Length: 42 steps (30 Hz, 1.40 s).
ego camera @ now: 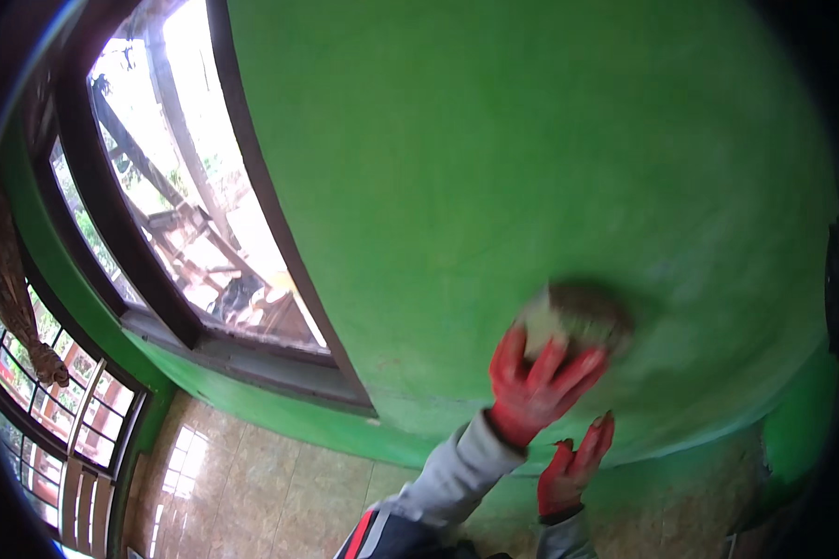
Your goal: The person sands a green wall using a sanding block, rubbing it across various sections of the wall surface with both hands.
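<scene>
My left hand (542,388) presses a blurred block-shaped pad (587,314), brown with a pale side, against the green painted wall (419,175). Whether it is a sponge or a brush cannot be made out. Lower and to the right, my right hand (572,465) is raised near the wall with its fingers extended and the thumb apart, holding nothing. Contact between that hand and the wall is unclear. Faint pale smudges and darker patches mark the wall around the pad.
A dark-framed window (189,182) is set in the wall on the left. Beyond the corner, a gridded window (49,391) has a knotted brown curtain (24,300). Tiled floor (273,482) runs along the wall's foot. A dark object (837,290) stands at the far right edge.
</scene>
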Available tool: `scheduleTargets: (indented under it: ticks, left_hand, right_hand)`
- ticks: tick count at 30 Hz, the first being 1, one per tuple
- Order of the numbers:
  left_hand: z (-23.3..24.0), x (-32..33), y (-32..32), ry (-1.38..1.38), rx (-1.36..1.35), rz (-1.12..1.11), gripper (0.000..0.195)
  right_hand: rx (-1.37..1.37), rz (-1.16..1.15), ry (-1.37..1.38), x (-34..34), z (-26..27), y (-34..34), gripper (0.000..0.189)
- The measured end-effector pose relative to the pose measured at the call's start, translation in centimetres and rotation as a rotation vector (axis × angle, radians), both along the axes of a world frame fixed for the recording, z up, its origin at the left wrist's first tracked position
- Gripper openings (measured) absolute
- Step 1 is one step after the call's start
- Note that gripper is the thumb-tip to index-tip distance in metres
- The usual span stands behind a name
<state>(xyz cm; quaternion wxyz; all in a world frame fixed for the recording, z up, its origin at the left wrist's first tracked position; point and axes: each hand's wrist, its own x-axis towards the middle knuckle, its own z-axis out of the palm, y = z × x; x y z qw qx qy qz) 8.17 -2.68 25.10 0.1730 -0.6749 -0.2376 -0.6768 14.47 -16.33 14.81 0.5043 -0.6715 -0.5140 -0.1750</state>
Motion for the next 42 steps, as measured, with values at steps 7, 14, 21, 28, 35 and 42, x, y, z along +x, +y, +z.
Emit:
scheduleTargets:
  ticks: [7,14,21,28,35,42]
  left_hand:
    - [-8.7,-0.1,-1.5,0.222,-0.121,-0.037,0.052]
    - [-4.0,-1.5,-4.2,0.212,-0.176,-0.146,0.045]
    - [-0.7,-6.1,-5.0,0.06,-0.383,-0.222,0.04]
    - [2.4,-10.2,-5.0,-0.121,-0.404,-0.425,0.039]
    - [2.0,-17.5,-4.3,-0.164,-0.498,-0.388,0.033]
    - [1.7,-16.4,-4.9,-0.152,-0.488,-0.516,0.032]
  right_hand:
    - [0.101,0.2,-0.229,1.7,-5.9,5.0,0.072]
    - [0.198,-0.126,-0.313,-1.4,-6.8,9.8,0.083]
    - [0.33,-0.201,-0.225,-1.7,6.7,11.2,0.081]
    - [0.507,-0.294,-0.353,-1.4,27.7,11.7,0.077]
    - [0.387,-0.384,-0.289,-0.5,3.1,10.3,0.094]
    - [0.534,-0.399,-0.266,0.6,31.2,10.4,0.079]
